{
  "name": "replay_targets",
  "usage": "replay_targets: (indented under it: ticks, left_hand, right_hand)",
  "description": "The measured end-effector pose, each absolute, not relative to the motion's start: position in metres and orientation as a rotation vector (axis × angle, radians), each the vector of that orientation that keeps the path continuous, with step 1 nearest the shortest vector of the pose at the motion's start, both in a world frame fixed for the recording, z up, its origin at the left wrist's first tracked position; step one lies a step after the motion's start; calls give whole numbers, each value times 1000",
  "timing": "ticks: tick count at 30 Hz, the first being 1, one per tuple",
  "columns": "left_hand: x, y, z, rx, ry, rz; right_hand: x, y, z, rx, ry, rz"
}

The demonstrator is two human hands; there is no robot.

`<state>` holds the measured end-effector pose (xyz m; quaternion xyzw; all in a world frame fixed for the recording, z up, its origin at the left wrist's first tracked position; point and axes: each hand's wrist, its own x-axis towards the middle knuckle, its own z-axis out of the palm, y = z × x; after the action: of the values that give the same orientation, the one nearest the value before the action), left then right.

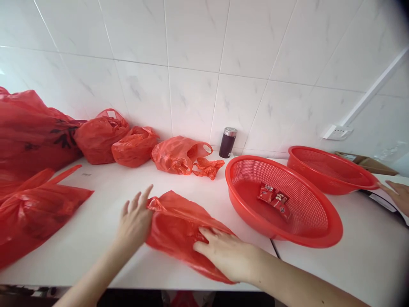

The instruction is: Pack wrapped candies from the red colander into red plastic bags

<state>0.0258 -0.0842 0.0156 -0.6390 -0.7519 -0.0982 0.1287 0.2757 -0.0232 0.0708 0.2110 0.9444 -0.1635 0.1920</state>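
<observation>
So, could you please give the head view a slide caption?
Right hand on a red bag, left hand at its edge.

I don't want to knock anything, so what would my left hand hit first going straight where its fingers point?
Your left hand would probably meet the red bag with the loop handle on its right side; depth is unclear, and the bag just left of it lies close to that line.

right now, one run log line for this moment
left hand: beside red bag | right hand: on bag | nearer basket: packets inside
</observation>
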Motion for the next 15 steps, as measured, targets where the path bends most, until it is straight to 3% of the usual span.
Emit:
replay_targets:
  ticks: [4,9,12,15]
  left_hand:
    - [-9,-81,30,-2084,-2218,-294]
    - [3,-102,45,-2564,-2293,-674]
    - [9,-112,43,-2661,-2654,-1027]
    - [13,-113,41,-2521,-2752,-1696]
  right_hand:
    - [290,-10,71,552,2707,-550]
    - [283,4,75,913,2785,-525]
    - [273,0,72,1105,2749,-448]
    - [271,-4,67,964,2696,-531]
